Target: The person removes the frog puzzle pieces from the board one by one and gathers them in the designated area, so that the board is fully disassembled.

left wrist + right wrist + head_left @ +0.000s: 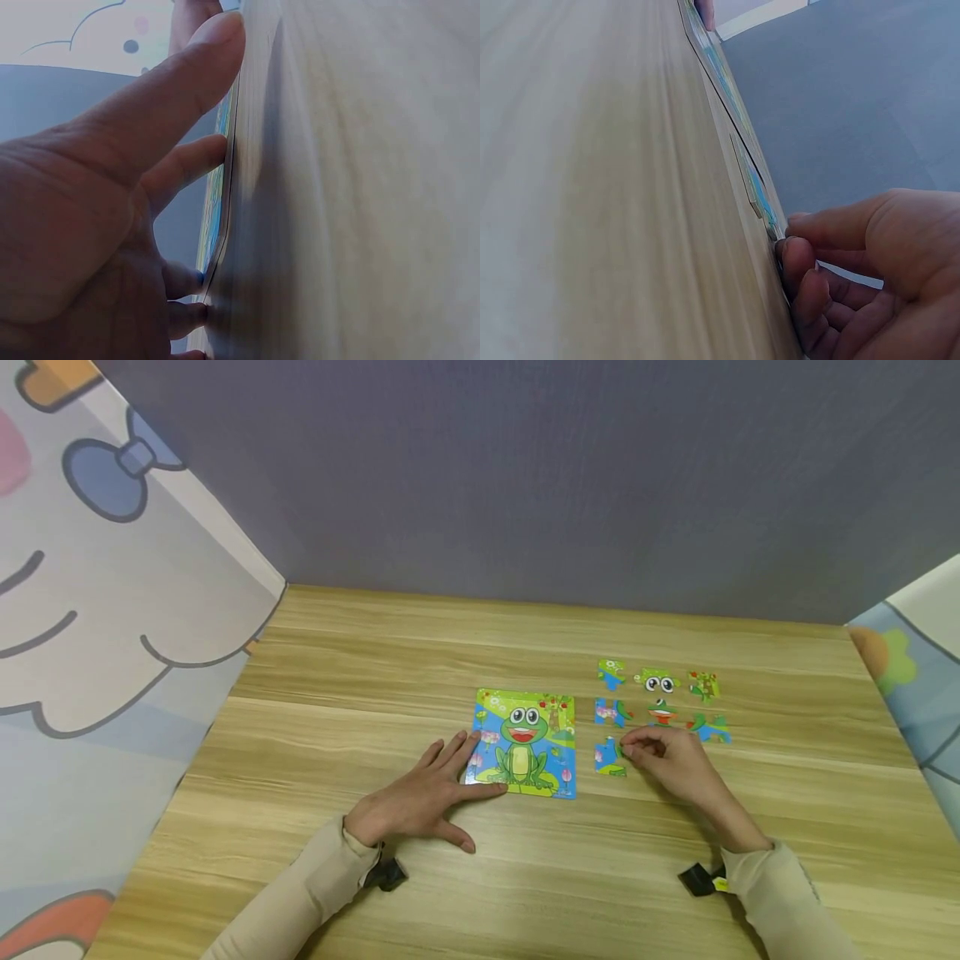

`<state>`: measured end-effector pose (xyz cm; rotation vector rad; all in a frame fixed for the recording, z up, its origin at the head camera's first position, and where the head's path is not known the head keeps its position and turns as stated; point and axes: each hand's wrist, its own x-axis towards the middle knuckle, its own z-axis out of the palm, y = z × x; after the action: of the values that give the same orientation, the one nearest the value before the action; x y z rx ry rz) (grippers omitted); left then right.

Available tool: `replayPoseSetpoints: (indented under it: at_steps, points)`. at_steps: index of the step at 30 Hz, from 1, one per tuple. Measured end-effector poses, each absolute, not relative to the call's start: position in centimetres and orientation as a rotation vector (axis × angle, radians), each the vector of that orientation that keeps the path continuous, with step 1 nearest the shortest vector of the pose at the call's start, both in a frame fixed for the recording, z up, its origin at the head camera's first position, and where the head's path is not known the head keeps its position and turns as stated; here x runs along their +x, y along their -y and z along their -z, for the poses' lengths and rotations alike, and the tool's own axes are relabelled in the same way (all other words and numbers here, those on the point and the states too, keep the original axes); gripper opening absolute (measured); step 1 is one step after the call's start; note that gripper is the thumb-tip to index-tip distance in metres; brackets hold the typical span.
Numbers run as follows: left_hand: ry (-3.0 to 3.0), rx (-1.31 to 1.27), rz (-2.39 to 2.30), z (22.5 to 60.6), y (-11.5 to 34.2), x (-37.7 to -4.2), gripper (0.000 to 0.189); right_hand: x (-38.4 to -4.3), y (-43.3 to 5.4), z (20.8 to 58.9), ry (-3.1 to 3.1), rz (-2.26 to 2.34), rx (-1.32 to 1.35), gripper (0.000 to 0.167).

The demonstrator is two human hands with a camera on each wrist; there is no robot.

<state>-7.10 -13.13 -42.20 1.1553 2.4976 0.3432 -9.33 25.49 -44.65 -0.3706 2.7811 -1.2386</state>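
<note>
In the head view a square frog puzzle board [522,747] lies flat on the table. My left hand [420,797] is spread out with its fingertips on the board's left and lower edge; the left wrist view shows the fingers straight along that edge. To the board's right, my right hand [675,760] has thumb and forefinger pinched at the right side of a blue and green puzzle piece [610,758]. From the right wrist side, the curled fingers [799,259] meet at the tabletop beside the piece [754,187]; the exact contact is partly hidden.
Above the right hand lie several loose pieces in rows, among them an eyes piece [658,682], a mouth piece [662,712], a flower piece [611,673] and a tree piece [705,685]. A grey wall panel [562,485] rises behind the wooden table [360,652].
</note>
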Motion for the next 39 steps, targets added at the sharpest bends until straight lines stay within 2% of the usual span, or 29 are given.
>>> replayPoseSetpoints:
  at_steps: [10, 17, 26, 39]
  points:
    - [-2.503, 1.128, -0.352, 42.0, 13.0, -6.8, 0.084, -9.2, -25.5, 44.0, -2.778, 1.202, -0.332, 0.01]
    - [-2.556, 1.208, -0.327, 42.0, 12.9, -6.5, 0.087, -9.0, -24.8, 43.0, -2.809, 1.215, -0.398, 0.011]
    - [-2.546, 1.216, -0.361, 41.7, 12.0, -6.3, 0.088, -9.2, -22.6, 41.9, -2.778, 1.232, -0.446, 0.012]
    - [-2.539, 1.248, -0.331, 42.0, 10.3, -6.6, 0.086, -9.2, -17.5, 42.2, -2.648, 1.206, -0.677, 0.013]
